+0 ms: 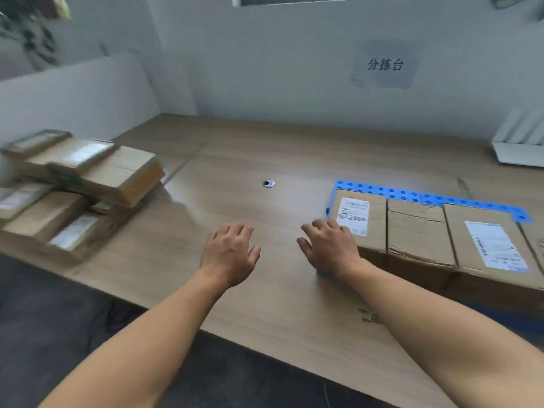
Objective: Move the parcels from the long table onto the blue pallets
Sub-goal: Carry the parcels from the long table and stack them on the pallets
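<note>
While parcels (85, 178) sit stacked leftward, left hand (229, 254) and right hand (329, 245) empty, fingers loosely spread, above the table (265, 154)

The stacked parcels (73, 187) at left are motion-blurred and cut by the frame edge; their labels are unreadable, as is the rightmost parcel (534, 245), cut at right.

A broad stretch of bare table (235, 154) was left open around the cable grommet (268, 183). To the left of the grommet, passage was blocked by heaped parcels (88, 178); to its right, by boxes (418, 228) packed on the blue pallet (382, 191).
</note>
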